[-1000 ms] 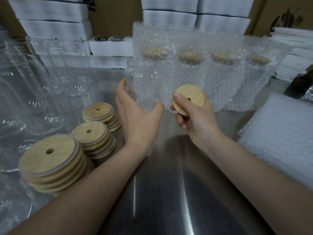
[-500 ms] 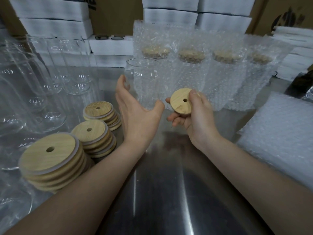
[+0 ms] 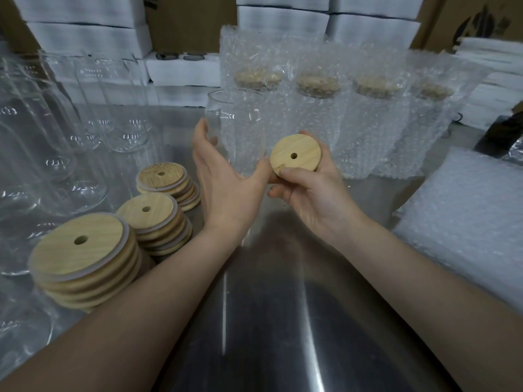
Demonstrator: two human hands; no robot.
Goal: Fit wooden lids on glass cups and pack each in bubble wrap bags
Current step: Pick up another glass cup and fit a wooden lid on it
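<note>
- Head view (the only view)
- Left hand (image 3: 226, 182): curled part-way round an uncapped clear glass cup (image 3: 236, 128), with the fingers on its left wall and the thumb low on its right side. The cup is upright, and the hand hides its base, so I cannot tell whether it rests on the brushed steel table (image 3: 283, 321)
- Right hand (image 3: 314, 196): pinches a pale round wooden lid with a centre hole (image 3: 295, 157), thumb on the near edge and fingers curled behind. The lid's face tilts toward the camera. It sits just right of the cup, below its rim, with its edge close to the left thumb
- Behind the cup: a row of four bubble-wrapped lidded cups (image 3: 317, 114) standing upright, so part of the batch looks done
- Left of the arms: three stacks of spare wooden lids (image 3: 76, 250), with bare glass cups (image 3: 56, 131) beyond them waiting for lids
- Right edge: a pile of flat bubble wrap bags (image 3: 467, 216), well apart from both hands
- Far back: white foam boxes (image 3: 85, 38)
- Step in hand (judgement): lidding. The lid and cup are both held but not yet joined
- Next move calls for (judgement): raise the lid above the rim, turn it level with the seal side down, centre it on the mouth and press evenly while the left hand steadies the glass. A bag from the right pile comes after that
</note>
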